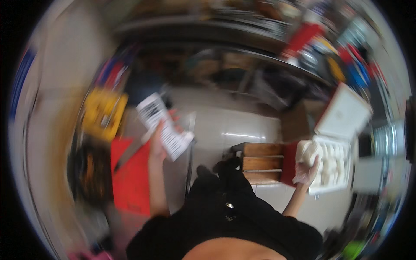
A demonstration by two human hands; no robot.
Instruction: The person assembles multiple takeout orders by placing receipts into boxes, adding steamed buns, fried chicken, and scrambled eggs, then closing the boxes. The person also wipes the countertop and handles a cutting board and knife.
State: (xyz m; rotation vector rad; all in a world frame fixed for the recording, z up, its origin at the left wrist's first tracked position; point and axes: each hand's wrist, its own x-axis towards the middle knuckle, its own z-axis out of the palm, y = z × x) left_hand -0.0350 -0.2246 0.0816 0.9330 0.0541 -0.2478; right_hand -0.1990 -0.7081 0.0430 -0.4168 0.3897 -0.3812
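Observation:
My left hand (158, 141) is closed around a white printed paper slip (151, 112), above the edge of a red cutting board (130, 195). A knife (132, 152) slants over the board, its pale handle end meeting this hand; whether my fingers also grip it, I cannot tell. At the right, my right hand (307, 172), in a clear plastic glove, is closed on a soft white rounded piece (306, 151). It is at the side of an open red cooler box (293, 167) with a white inside, where several similar white pieces (331, 162) lie in rows.
The cooler's white lid (344, 112) stands tilted up behind it. A wooden slatted stool (262, 162) is beside the cooler, and a yellow container (104, 113) stands beyond the cutting board. Cluttered shelving (208, 26) runs across the far side. Motion blurs much of the picture.

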